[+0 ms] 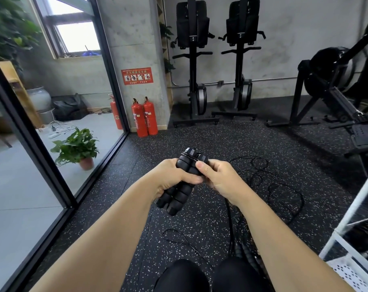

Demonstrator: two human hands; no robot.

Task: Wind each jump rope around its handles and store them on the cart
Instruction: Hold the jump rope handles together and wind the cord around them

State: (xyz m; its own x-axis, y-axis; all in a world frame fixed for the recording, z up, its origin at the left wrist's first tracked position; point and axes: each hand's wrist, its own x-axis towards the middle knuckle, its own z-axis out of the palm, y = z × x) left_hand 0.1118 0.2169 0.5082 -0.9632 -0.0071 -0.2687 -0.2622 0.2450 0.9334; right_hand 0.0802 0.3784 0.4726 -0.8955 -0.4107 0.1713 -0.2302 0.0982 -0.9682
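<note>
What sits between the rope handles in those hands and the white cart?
Nothing visible blocks the way. The left hand and right hand grip the handles in the air; the cart stands to the right. Only loose rope lies on the floor between.

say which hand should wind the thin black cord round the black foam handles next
Right: the left hand grips both black foam handles; the right hand pinches the thin black cord atop them.

The handles (182, 182) sit between the left hand (170, 178) and right hand (219, 180), both gripping them. Rope (230, 222) lies on the floor below and rightward; the cart (347, 214) stands further right.
</note>
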